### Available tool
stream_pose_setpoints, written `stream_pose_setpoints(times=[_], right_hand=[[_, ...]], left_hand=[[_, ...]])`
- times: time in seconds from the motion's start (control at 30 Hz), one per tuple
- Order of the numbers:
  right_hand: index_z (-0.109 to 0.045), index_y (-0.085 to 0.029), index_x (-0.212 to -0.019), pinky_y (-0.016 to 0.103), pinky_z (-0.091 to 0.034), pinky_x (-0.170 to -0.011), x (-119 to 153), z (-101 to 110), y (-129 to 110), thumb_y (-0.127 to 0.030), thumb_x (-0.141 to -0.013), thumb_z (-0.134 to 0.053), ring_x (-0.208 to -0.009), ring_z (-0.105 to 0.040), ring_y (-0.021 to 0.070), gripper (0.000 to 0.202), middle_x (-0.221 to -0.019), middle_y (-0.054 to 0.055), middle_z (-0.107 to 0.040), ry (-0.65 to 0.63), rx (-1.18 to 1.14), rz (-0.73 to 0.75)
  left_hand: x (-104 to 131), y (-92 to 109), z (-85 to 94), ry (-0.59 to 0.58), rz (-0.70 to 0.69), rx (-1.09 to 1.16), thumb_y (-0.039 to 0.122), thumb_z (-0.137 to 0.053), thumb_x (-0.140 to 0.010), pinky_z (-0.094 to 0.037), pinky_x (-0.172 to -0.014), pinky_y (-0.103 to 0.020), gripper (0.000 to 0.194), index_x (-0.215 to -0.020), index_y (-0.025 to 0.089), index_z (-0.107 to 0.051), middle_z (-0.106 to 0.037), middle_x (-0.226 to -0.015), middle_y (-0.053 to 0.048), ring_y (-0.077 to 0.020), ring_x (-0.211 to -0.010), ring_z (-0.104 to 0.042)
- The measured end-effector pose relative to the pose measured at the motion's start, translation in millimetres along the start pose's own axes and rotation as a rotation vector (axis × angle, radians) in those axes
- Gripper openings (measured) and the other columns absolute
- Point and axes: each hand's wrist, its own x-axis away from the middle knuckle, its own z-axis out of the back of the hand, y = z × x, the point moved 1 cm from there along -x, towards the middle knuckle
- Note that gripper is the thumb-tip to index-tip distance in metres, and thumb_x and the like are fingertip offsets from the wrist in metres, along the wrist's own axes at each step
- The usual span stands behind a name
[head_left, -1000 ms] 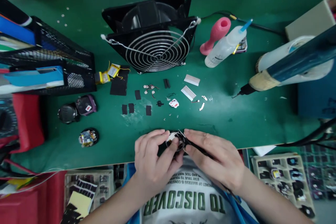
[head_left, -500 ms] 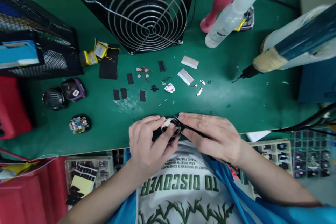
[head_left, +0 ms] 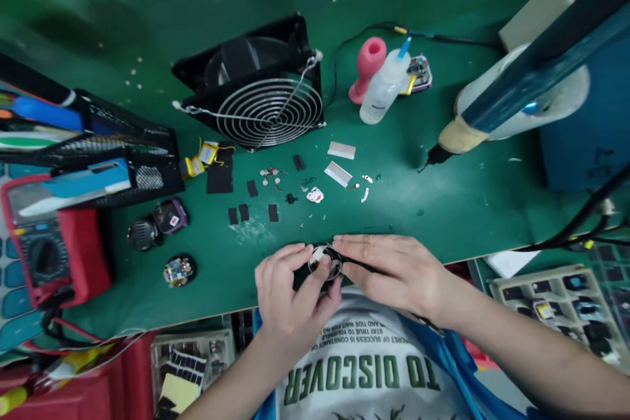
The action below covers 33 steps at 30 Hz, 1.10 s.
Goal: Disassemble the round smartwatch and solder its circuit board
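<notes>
A small round device [head_left: 325, 261] with a pale rim and a white patch inside is at the table's front edge. My left hand [head_left: 295, 289] grips it from the left, thumb on its inner face. My right hand [head_left: 394, 269] is closed around dark tweezers [head_left: 426, 323], whose rear end shows below the palm; their tips are hidden near the device's right side. Beyond the hands lie a white-and-red piece [head_left: 315, 195], black rectangles [head_left: 273, 212], two pale strips [head_left: 338, 174] and small round parts with wires [head_left: 270, 174].
A fan [head_left: 275, 111] stands at the back, with a bottle [head_left: 384, 88] and a pink tool [head_left: 368, 69] to its right. A soldering iron [head_left: 462, 134] reaches in from the right. At left are a mesh holder [head_left: 152, 157], a red multimeter [head_left: 83, 249] and a round circuit board [head_left: 179, 270].
The camera view has tilted and shifted, so the table items sit lower in the picture and more of the left side shows. Both hands keep their hold at the round device.
</notes>
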Motion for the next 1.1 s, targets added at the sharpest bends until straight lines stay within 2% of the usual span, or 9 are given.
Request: stream_pose_setpoints(times=[0.23,0.37,0.53,0.63,0.87,1.0,1.1], right_hand=[[-0.072,-0.013,-0.092,0.038,-0.066,-0.096,2,0,2,-0.011,-0.100,-0.060,-0.116,-0.074,0.0250,0.014,-0.118,0.015,-0.077,-0.003,0.072,0.085],[-0.072,-0.012,-0.094,0.038,-0.065,-0.098,5,-5,3,-0.011,-0.101,-0.059,-0.117,-0.073,0.0249,0.014,-0.117,0.014,-0.077,0.025,0.031,0.092],[-0.074,-0.017,-0.097,0.038,-0.065,-0.099,12,-10,5,-0.014,-0.100,-0.062,-0.118,-0.073,0.0233,0.013,-0.122,0.011,-0.076,0.002,0.035,0.026],[-0.074,-0.018,-0.098,0.038,-0.066,-0.098,13,-13,6,-0.015,-0.099,-0.065,-0.117,-0.073,0.0228,0.010,-0.121,0.009,-0.077,0.014,0.033,0.041],[-0.071,-0.014,-0.095,0.037,-0.064,-0.101,12,-8,6,-0.007,-0.096,-0.065,-0.122,-0.070,0.0243,0.009,-0.125,0.014,-0.074,-0.011,0.026,0.095],[-0.072,-0.014,-0.100,0.038,-0.064,-0.102,10,-10,7,-0.007,-0.097,-0.064,-0.123,-0.070,0.0244,0.011,-0.126,0.015,-0.074,-0.034,0.014,0.105],[-0.072,-0.010,-0.105,0.039,-0.065,-0.100,9,-8,2,-0.002,-0.095,-0.065,-0.119,-0.072,0.0264,0.015,-0.120,0.018,-0.076,0.010,0.001,0.097]], left_hand=[[1,0,-1.2,0.030,0.009,-0.020,0.018,-0.075,-0.086,-0.053,-0.087,-0.042,0.018,-0.103,0.019,-0.070,-0.065,-0.106,-0.010,-0.0270,-0.106,-0.066],[0,1,-0.4,0.046,0.014,-0.026,0.018,-0.072,-0.088,-0.053,-0.086,-0.041,0.013,-0.101,0.019,-0.070,-0.065,-0.105,-0.010,-0.0266,-0.105,-0.066],[1,1,-0.2,0.050,0.019,-0.007,0.016,-0.073,-0.086,-0.052,-0.086,-0.043,0.015,-0.102,0.018,-0.071,-0.065,-0.104,-0.010,-0.0275,-0.104,-0.065],[3,1,-0.6,0.050,0.030,0.004,0.015,-0.073,-0.086,-0.052,-0.087,-0.043,0.017,-0.103,0.018,-0.071,-0.065,-0.105,-0.010,-0.0279,-0.106,-0.065],[6,2,-2.8,0.076,0.042,0.030,0.014,-0.075,-0.085,-0.051,-0.088,-0.043,0.019,-0.103,0.016,-0.071,-0.065,-0.105,-0.010,-0.0277,-0.106,-0.065],[4,2,-2.5,0.075,0.039,0.020,0.015,-0.073,-0.086,-0.050,-0.087,-0.043,0.018,-0.104,0.016,-0.070,-0.065,-0.105,-0.010,-0.0282,-0.105,-0.064],[3,2,-2.2,0.080,0.037,0.023,0.014,-0.073,-0.085,-0.050,-0.087,-0.043,0.019,-0.103,0.016,-0.070,-0.064,-0.104,-0.010,-0.0280,-0.105,-0.064]])
